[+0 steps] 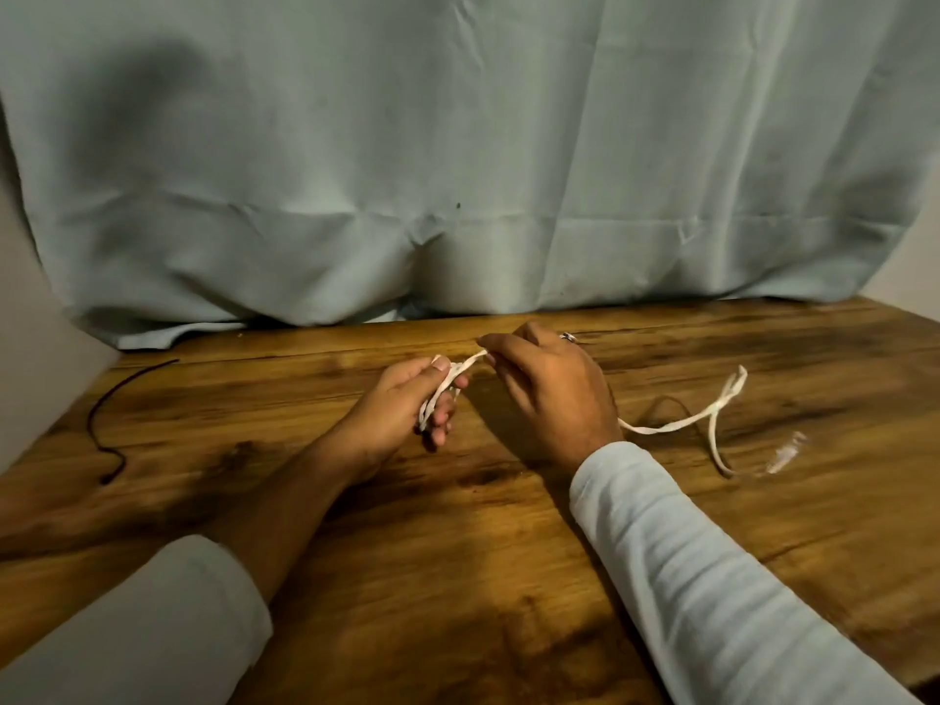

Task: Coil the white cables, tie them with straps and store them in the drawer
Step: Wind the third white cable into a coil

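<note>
White cable [676, 424] pinched by both hands, left [402, 404] and right [549, 394], mid-table [458, 526]; bare wood all around.

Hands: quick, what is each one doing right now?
Left hand: closed around loops of the white cable.
Right hand: fingertips pinched on the same cable, pulling a strand taut from the left hand.

Pale blue ribbed long sleeves [712, 577], left one pushed up the forearm, a ring [568, 337] on the right hand [549, 394]
</note>
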Demonstrator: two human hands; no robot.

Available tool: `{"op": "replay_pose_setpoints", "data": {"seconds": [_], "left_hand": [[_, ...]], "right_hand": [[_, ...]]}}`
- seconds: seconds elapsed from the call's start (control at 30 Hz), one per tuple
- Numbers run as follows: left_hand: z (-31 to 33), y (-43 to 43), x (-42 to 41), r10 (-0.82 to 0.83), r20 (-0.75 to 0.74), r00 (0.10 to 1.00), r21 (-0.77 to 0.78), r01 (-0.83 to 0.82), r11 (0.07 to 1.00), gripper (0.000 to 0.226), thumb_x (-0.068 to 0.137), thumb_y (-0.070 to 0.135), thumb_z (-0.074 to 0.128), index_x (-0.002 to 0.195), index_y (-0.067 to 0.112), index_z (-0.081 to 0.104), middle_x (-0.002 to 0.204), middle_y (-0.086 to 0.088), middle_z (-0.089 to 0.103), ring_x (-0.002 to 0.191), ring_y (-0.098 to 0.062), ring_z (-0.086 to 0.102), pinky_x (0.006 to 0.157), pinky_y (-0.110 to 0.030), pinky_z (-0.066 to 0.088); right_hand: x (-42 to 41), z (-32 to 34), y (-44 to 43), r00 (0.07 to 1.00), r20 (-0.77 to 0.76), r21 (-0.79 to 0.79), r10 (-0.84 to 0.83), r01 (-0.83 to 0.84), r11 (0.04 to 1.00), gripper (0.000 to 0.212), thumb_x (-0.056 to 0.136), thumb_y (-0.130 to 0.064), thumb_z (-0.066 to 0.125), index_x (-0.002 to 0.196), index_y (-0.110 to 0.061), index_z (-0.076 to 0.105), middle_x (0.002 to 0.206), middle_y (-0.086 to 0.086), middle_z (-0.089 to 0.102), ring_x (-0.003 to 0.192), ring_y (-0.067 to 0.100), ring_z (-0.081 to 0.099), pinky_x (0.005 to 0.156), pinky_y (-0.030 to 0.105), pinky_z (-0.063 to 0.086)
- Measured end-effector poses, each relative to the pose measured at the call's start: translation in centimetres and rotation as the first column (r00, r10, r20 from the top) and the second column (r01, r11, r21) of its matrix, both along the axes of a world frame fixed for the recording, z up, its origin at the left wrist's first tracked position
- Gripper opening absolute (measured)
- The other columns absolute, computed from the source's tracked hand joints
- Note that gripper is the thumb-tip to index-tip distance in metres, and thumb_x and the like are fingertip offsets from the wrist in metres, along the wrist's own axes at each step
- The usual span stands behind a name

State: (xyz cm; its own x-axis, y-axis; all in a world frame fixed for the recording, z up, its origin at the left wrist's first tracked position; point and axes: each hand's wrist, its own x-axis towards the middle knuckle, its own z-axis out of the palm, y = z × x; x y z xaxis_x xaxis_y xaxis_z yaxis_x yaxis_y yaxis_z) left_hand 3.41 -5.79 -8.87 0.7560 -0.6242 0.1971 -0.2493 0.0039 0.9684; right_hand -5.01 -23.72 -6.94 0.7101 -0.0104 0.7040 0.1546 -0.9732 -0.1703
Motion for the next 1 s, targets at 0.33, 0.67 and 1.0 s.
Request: {"op": "replay_pose_setpoints", "data": {"seconds": [0.33, 0.67, 1.0], "left_hand": [[1.2, 0.3, -0.9, -0.274, -0.41, 0.87, -0.31, 0.15, 0.939, 0.033, 0.107, 0.032, 0.041, 0.097, 0.006, 0.059, 0.049, 0.007, 0.032, 0.038, -0.007, 0.031, 0.064, -0.03, 0.048], [1.8, 1.3, 0.6, -0.382, -0.546, 0.746, -0.633, -0.067, 0.772, 0.03, 0.106, 0.035, 0.041, 0.087, 0.017, 0.056, 0.046, 0.006, 0.034, 0.038, -0.006, 0.032, 0.066, -0.023, 0.044], [1.8, 1.2, 1.0, -0.286, -0.618, 0.732, -0.638, -0.255, 0.727, 0.038, 0.108, 0.038, 0.04, 0.081, 0.017, 0.056, 0.051, 0.009, 0.05, 0.048, -0.007, 0.054, 0.07, -0.028, 0.056]], "right_hand": [[0.5, -0.7, 0.4, 0.97, -0.213, -0.095, -0.121, 0.102, 0.99, 0.046, 0.109, -0.045, 0.031, 0.148, -0.03, 0.05, 0.122, 0.01, 0.071, 0.107, 0.036, 0.066, 0.089, 0.043, 0.05], [1.0, -1.3, 3.6, 0.856, -0.306, -0.417, -0.416, 0.272, 0.867, 0.071, 0.104, -0.038, 0.043, 0.163, -0.01, 0.014, 0.137, 0.016, 0.06, 0.122, 0.038, 0.059, 0.115, 0.063, 0.027], [0.2, -1.2, 3.9, 0.947, -0.305, -0.251, -0.095, 0.017, 0.968, 0.021, 0.099, -0.029, 0.054, 0.112, -0.02, 0.068, 0.109, 0.007, 0.063, 0.094, 0.033, 0.066, 0.067, 0.035, 0.043]]}}
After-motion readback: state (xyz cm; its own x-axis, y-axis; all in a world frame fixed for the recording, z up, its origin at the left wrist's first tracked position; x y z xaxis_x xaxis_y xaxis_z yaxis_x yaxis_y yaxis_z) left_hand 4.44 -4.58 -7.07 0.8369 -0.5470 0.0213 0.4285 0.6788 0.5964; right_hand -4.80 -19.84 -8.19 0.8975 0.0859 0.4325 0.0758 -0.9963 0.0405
